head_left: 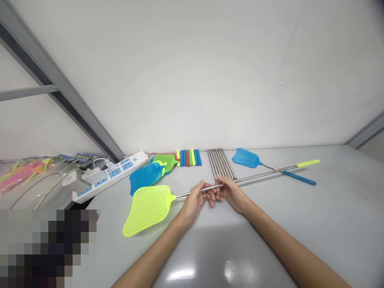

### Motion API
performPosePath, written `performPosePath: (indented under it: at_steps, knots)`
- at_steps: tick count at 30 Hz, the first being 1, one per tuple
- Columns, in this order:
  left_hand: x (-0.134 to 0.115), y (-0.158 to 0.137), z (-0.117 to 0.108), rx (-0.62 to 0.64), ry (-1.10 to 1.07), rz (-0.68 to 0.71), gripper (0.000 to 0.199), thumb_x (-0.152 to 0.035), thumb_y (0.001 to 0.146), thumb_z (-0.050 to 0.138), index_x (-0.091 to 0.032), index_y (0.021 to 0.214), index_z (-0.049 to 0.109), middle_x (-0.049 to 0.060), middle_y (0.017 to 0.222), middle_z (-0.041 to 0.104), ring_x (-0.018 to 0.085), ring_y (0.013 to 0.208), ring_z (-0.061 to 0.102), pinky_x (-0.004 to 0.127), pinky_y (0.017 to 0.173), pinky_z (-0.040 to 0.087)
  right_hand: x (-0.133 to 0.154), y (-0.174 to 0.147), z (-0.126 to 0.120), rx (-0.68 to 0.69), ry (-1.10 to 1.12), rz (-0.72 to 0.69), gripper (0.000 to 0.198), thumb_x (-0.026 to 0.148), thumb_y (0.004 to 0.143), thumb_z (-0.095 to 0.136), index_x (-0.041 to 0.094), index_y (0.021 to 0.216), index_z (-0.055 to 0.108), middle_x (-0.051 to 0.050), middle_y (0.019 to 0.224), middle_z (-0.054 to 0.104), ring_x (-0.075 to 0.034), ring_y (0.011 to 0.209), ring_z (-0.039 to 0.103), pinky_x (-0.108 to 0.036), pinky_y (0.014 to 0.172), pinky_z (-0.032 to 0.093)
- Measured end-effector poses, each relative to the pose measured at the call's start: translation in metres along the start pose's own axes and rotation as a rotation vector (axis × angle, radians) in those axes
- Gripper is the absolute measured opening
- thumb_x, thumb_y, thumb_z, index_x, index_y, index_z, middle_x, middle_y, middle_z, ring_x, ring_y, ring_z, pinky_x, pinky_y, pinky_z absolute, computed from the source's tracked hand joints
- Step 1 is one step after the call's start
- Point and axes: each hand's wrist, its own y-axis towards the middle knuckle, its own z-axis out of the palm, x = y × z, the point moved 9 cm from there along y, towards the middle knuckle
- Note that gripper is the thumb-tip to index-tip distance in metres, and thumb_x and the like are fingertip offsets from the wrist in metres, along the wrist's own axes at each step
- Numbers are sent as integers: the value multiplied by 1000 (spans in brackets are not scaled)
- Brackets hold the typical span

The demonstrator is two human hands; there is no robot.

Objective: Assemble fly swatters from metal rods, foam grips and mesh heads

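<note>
A yellow fly swatter with a long metal rod lies across both hands above the table, its mesh head at the left and its yellow grip at the right. My left hand closes round the rod near the head. Close beside it, my right hand pinches the same rod near its middle. Several metal tubes lie in a row just beyond my fingers. A finished blue fly swatter rests at the right, its blue handle passing beneath the yellow swatter's grip end.
Loose blue swatter heads and a green swatter head are piled at the left. Coloured handle grips lie in a row by the wall. A white power strip with plugs borders the left side, near plastic-bagged items.
</note>
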Motion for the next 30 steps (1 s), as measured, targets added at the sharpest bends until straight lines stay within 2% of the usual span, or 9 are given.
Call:
performPosePath:
  at_steps: [5,8,10,13,15,19,24,30]
  knots:
    - [0,-1,-3,-31,-33,-11,38,-39,81,34,-10,74,58,7,67,57,15,61,51,25,54,38,3,-2,1,51,65,55,37,41,76,42,11,59,57,-4,54,54,-12,49,50,-24,47,33]
    - [0,-1,-6,-42,-15,17,34,-35,80,35,-11,71,57,6,66,56,14,58,50,25,53,38,6,0,-4,61,83,56,34,37,76,44,10,62,59,-6,60,57,-13,51,52,-24,47,34]
    - [-1,0,-7,-44,7,37,30,-31,79,37,-11,66,56,5,63,54,13,54,48,26,53,38,5,0,-6,73,69,90,38,39,76,42,10,59,59,-6,57,57,-13,49,52,-25,46,34]
    - [-2,-1,-2,3,43,38,28,-27,79,38,-11,64,56,5,61,54,13,53,48,26,54,38,3,-1,-7,128,17,137,49,44,77,37,10,47,55,-4,46,51,-13,45,51,-25,45,34]
    - [-4,-3,5,70,80,18,30,-27,79,36,-10,65,57,6,62,54,13,55,48,27,55,39,0,-3,-6,178,-28,175,50,43,78,37,11,43,53,-3,43,49,-13,45,50,-24,45,35]
    - [-3,-6,17,182,131,-41,32,-29,80,33,-10,69,57,6,62,56,14,56,50,27,57,39,-10,-12,1,276,-84,301,46,40,78,34,10,51,56,-6,51,53,-15,53,53,-22,43,34]
    - [-1,-9,22,213,103,-59,37,-31,82,28,-12,67,56,5,54,55,16,57,52,26,55,39,-11,-20,12,366,-85,352,46,38,80,26,10,60,56,-9,61,58,-14,58,54,-22,46,35]
    - [8,-13,21,208,86,-146,39,-37,81,27,-13,67,55,1,43,50,14,46,49,25,48,38,-15,-23,16,381,-80,381,45,39,79,24,10,64,56,-6,52,55,-15,53,54,-21,44,33]
